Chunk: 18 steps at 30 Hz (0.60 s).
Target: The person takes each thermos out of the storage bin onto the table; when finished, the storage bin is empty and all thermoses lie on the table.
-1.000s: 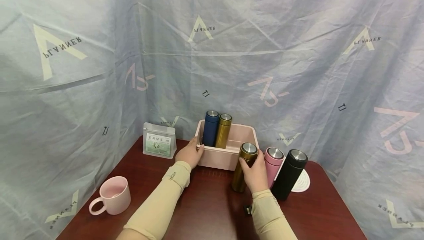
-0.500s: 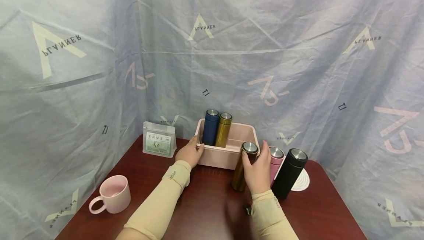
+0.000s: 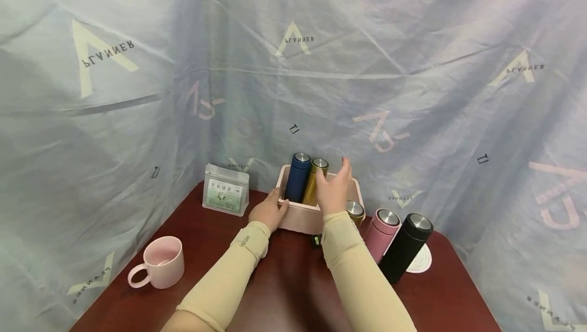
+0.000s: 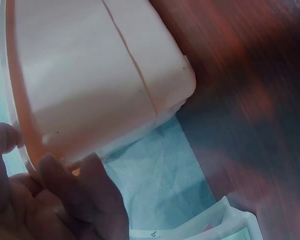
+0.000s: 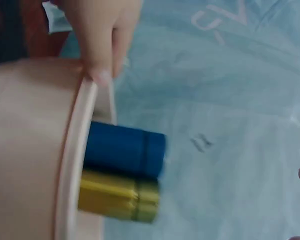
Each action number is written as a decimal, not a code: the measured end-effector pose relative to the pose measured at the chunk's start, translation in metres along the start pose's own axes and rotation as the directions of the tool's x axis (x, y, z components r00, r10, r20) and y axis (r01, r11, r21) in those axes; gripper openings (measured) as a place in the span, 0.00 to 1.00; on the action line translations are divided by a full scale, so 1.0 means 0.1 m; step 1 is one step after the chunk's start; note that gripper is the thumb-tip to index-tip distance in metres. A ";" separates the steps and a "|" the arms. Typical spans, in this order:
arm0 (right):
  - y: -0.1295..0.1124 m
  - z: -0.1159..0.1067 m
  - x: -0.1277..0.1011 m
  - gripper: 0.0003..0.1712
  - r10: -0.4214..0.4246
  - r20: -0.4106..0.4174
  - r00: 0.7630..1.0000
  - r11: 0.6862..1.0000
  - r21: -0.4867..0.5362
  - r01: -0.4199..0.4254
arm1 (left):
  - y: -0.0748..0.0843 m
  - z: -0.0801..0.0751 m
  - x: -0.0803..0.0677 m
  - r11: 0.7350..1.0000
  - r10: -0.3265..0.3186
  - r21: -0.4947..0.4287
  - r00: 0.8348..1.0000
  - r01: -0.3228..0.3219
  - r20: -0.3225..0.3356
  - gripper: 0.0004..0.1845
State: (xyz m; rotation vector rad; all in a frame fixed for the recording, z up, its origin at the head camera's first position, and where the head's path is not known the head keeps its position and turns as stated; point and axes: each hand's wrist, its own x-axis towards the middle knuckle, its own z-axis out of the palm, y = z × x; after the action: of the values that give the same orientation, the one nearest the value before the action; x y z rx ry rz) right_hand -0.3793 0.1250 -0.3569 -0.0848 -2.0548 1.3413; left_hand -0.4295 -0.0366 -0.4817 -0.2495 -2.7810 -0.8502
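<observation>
two flasks stand upright in the left end of the pink bin [image 3: 298, 218]: a blue flask [image 3: 297, 178] and, touching it on its right, a gold flask [image 3: 314, 182]. your left hand [image 3: 269, 213] is at the bin's near left corner, its grip grasping the rim, fingers curled round the edge (the left wrist view shows fingers against the bin's outer wall and a thumb over the rim, and the right wrist view catches a fingertip on that rim). your right hand [image 3: 334, 190] hangs over the open middle of the bin, just right of the gold flask; its grip is released, fingers spread and loose, closed on nothing you can see. a bronze flask [image 3: 355, 211] stands right behind your right forearm, at the bin's right end, only its steel lid and shoulder showing, so whether it sits inside the bin or just beside it cannot be told. on the dark red worktop [image 3: 284, 291], right of the bin, a pink flask [image 3: 381, 232] and a black flask [image 3: 405, 247] stand side by side, the black one partly over a white coaster [image 3: 420, 260]. a tea pouch [image 3: 225, 195] stands left of the bin, and a pink mug [image 3: 159, 262] sits nearer you on the left.
</observation>
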 end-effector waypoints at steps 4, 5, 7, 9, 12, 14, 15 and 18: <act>0.16 0.29 0.19 0.47 0.122 0.049 0.991 0.992 -0.030 -0.121 | 0.02 0.04 0.02 1.000 0.000 0.011 1.000 0.000 -0.003 0.36; 0.20 0.35 0.23 0.47 0.158 0.061 0.986 0.987 -0.045 -0.155 | 0.02 0.05 0.02 1.000 0.003 0.014 1.000 -0.002 -0.005 0.36; 0.28 0.44 0.29 0.49 0.219 0.076 0.973 0.974 -0.069 -0.214 | 0.02 0.07 0.01 1.000 0.003 0.029 1.000 -0.002 -0.001 0.36; 0.32 0.50 0.33 0.50 0.279 0.093 0.956 0.958 -0.092 -0.271 | 0.02 0.09 -0.02 1.000 0.003 0.028 1.000 -0.003 0.001 0.36; 0.36 0.58 0.39 0.51 0.349 0.118 0.930 0.934 -0.124 -0.335 | 0.01 0.09 -0.05 1.000 -0.001 0.021 1.000 0.001 0.003 0.37; 0.36 0.62 0.44 0.52 0.370 0.126 0.921 0.925 -0.145 -0.351 | 0.00 0.07 -0.05 1.000 0.005 0.004 1.000 -0.005 -0.008 0.36; 0.36 0.64 0.46 0.52 0.378 0.127 0.917 0.921 -0.149 -0.359 | 0.00 0.06 -0.05 1.000 0.008 0.003 1.000 -0.008 -0.014 0.36; 0.38 0.71 0.54 0.53 0.390 0.114 0.914 0.914 -0.166 -0.370 | -0.01 0.03 -0.02 1.000 0.011 0.008 1.000 -0.011 -0.025 0.36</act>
State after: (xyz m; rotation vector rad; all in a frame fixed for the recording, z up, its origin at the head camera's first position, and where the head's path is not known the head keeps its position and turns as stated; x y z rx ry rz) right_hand -0.4720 0.1082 -0.3786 -0.4882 -2.3410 1.4616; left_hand -0.4280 -0.0363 -0.4850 -0.2513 -2.7568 -0.8332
